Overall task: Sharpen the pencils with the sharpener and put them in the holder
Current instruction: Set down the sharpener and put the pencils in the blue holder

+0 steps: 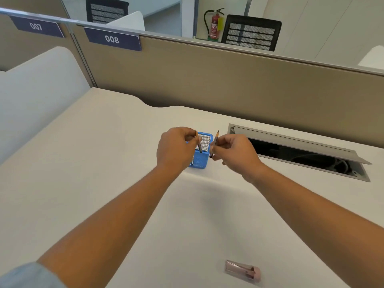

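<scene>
Two pencils are held above the white tabletop (104, 163), points up: the left hand (176, 149) pinches one pencil (199, 143) in a closed grip, its lower end inside the blue mesh holder (200, 156), while the right hand (232, 154) pinches the other pencil (215, 142) just right of the holder. The pink sharpener (243, 270) lies well apart, near the front edge.

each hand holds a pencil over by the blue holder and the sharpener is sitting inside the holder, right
Not quite. The left hand and right hand do each hold a pencil by the blue holder, but the sharpener lies on the desk near the person, well apart from the holder. The head view shows it.
</scene>
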Demonstrator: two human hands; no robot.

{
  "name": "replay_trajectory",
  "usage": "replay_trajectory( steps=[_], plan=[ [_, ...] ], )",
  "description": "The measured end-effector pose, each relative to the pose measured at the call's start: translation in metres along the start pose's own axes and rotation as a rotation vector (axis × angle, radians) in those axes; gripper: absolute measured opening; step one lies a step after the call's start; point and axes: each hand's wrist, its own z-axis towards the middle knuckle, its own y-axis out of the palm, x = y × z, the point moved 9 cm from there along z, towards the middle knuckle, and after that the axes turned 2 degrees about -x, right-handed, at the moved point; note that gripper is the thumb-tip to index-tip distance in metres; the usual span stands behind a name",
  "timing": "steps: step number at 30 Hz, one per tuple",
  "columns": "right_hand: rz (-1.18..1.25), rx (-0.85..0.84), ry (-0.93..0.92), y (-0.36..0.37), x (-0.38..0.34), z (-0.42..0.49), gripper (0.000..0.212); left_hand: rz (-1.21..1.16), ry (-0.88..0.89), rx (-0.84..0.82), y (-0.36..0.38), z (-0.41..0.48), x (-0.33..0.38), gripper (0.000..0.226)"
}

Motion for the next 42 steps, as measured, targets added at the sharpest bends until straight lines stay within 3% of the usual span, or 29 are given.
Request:
replay_trajectory(
  steps=[9, 27, 42],
  plan=[
    [-0.19, 0.006, -0.021, 0.016, -0.006, 0.051, 0.006, 0.103, -0.088, -0.069, 0.022, 0.041, -0.015, 0.016],
    [-0.475, 0.011, -0.028, 0.03, -0.004, 0.061, 0.009, 0.275, -0.232, -0.198, 0.048, 0.049, -0.043, 0.02],
    [-0.471, 0.047, -0.015, 0.028, 0.0, 0.064, 0.006, 0.301, -0.209, -0.217, 0.055, 0.052, -0.045, 0.025]
  ],
)
